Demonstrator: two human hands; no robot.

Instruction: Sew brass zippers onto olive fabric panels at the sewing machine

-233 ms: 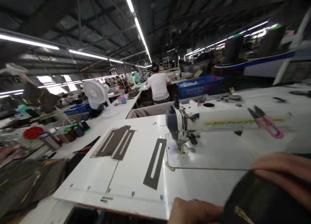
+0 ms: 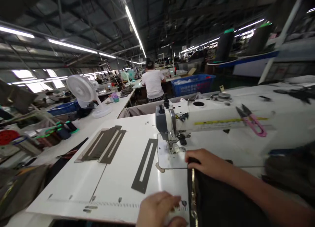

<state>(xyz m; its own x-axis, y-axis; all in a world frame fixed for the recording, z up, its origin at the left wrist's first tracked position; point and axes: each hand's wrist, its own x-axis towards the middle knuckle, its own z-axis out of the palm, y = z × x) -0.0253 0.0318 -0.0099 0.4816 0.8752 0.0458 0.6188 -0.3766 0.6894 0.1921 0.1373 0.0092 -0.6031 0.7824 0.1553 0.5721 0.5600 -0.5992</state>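
Note:
My right hand (image 2: 209, 163) reaches forward and grips the top corner of a dark fabric piece with a gold zipper (image 2: 193, 194), just in front of the sewing machine's needle area (image 2: 172, 145). My left hand (image 2: 158, 210) rests near the table's front edge, fingers curled on the fabric's lower left edge beside the zipper. The white sewing machine (image 2: 209, 117) stretches to the right. A slotted grey template strip (image 2: 145, 164) lies left of the needle plate.
A stack of slotted grey pieces (image 2: 100, 148) lies further left on the white table (image 2: 73, 181). Pink snips (image 2: 253, 123) sit on the machine arm. Dark fabric is piled at right (image 2: 287, 171). A fan (image 2: 81, 89), thread cones (image 2: 61, 131), a blue crate (image 2: 193, 84) and a seated worker (image 2: 153, 84) are beyond.
My right hand has moved forward and left with the dark fabric, up to the needle plate. My left hand has shifted left along the front edge. The camera turned slightly right.

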